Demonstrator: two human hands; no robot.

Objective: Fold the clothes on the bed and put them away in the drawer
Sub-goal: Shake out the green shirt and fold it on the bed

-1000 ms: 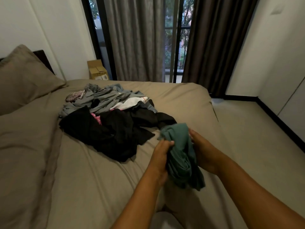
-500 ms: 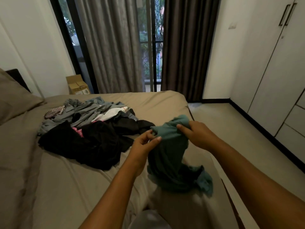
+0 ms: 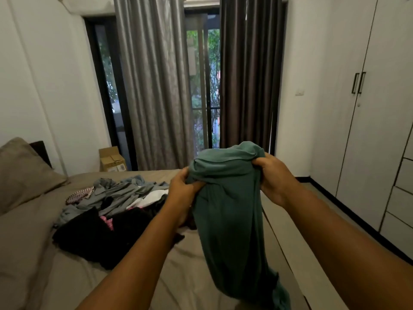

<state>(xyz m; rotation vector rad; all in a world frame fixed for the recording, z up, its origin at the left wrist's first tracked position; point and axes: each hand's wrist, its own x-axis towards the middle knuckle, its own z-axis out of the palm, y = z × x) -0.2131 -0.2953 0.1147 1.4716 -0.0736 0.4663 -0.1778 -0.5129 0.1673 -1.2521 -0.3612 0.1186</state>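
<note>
A teal garment [image 3: 225, 211] hangs in the middle of the frame, lifted above the bed [image 3: 67, 276] and bunched at its top edge, with its lower end trailing toward the bottom of the frame. The left hand [image 3: 182, 190] grips the bunched cloth at its upper left, fingers curled into the fabric. The right hand [image 3: 271, 176] grips the upper right corner, fingers wrapped over the folds. Both forearms reach in from the bottom of the frame.

To the left of the garment, in the lower left of the frame, a pile of clothes [image 3: 107, 215] lies loose on the bed: black pieces nearest, grey ones behind, with some white and pink between them. A pillow [image 3: 24, 173] sits at the far left edge. A cardboard box [image 3: 112, 159] stands on the floor beyond the bed, beside the grey curtains [image 3: 154, 86] in the upper middle. A white wardrobe [image 3: 368, 130] with drawers [image 3: 402, 198] fills the right side.
</note>
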